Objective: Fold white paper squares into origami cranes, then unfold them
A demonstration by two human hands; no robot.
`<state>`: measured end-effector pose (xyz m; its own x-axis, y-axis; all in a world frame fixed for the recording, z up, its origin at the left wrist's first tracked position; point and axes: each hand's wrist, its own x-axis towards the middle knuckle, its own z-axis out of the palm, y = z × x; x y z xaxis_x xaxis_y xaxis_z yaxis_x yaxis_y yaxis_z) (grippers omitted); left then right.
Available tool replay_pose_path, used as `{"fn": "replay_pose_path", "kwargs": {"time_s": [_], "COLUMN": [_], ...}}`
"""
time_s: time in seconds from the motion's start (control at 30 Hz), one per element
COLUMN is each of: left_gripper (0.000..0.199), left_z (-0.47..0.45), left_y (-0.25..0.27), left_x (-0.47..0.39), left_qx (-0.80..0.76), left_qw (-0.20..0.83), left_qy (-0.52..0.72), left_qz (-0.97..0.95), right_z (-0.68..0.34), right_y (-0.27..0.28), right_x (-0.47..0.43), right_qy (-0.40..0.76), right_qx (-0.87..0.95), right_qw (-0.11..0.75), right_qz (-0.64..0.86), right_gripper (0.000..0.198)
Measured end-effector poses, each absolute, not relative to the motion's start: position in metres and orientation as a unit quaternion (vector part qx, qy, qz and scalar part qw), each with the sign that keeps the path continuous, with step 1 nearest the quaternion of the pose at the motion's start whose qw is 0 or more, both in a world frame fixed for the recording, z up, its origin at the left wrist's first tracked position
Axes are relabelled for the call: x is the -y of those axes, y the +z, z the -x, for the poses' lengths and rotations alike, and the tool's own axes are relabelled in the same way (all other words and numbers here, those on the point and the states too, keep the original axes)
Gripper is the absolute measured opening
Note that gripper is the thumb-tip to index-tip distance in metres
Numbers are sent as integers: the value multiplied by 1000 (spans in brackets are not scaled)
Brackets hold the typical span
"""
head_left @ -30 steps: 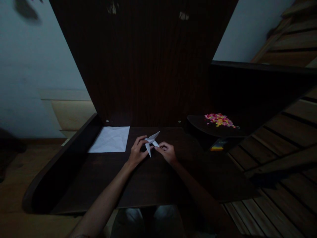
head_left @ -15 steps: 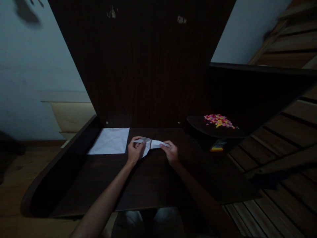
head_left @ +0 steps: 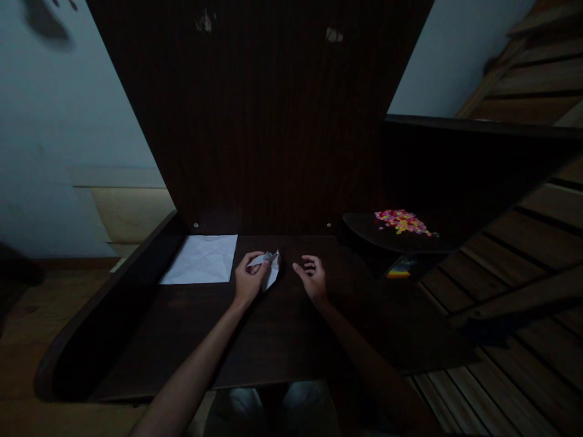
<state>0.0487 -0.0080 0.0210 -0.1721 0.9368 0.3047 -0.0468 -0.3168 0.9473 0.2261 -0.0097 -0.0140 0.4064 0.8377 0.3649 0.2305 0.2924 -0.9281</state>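
Observation:
My left hand [head_left: 249,278] pinches a small piece of folded white paper [head_left: 272,274] above the dark desk [head_left: 282,334]. Pointed flaps of the paper stick out on both sides of the fingers; its exact folded shape is hard to make out in the dim light. To the right, my right hand [head_left: 312,278] is held apart from the paper, thumb and curled fingers separated with nothing between them. A creased white sheet [head_left: 200,260] lies flat on the desk, left of my left hand.
A heap of small pink, red and yellow pieces [head_left: 403,221] sits on a raised corner shelf [head_left: 364,227] at the right. Below it is an object with a rainbow-coloured edge [head_left: 398,273]. A tall dark panel [head_left: 273,121] closes the back; a low side wall [head_left: 104,309] edges the left.
My right hand has let go of the paper's right end and its fingers have opened. That long flap no longer stretches across to the right; the left hand keeps its hold.

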Motion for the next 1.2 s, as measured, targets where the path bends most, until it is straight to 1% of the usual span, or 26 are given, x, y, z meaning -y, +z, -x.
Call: {"fn": "replay_pose_path", "kwargs": {"time_s": [0.1,0.2,0.37,0.5,0.6,0.83,1.03,1.1,1.2], "left_gripper": [28,27,26,28,28,30,36,38,40], "left_z": [-51,-55,-59,-59,-59,-57,-60,-61,-59], "left_y": [23,25,28,29,27,29,27,24,20], "left_x": [16,23,27,26,23,17,12,9,6], "left_qx": [-458,-453,-436,-443,-440,-417,-405,-399,-427], "left_qw": [285,273,320,370,411,478,573,584,552], "left_qy": [623,610,586,576,580,601,615,626,643], "left_qz": [-566,-590,-603,-579,-549,-486,-361,-329,-317], "right_z": [-220,-211,-208,-212,-213,-211,-212,-215,-220], "right_y": [-8,-5,-5,-6,-6,-8,-12,-11,-8], "right_x": [16,24,28,26,25,23,14,13,13], "right_qy": [303,323,295,301,322,394,473,485,504], "right_qx": [561,610,606,605,597,551,472,461,456], "right_qw": [610,583,582,580,582,605,628,625,607], "right_qz": [470,428,454,454,448,418,399,402,413], "right_gripper": [39,45,43,40,38,38,36,35,33]}}
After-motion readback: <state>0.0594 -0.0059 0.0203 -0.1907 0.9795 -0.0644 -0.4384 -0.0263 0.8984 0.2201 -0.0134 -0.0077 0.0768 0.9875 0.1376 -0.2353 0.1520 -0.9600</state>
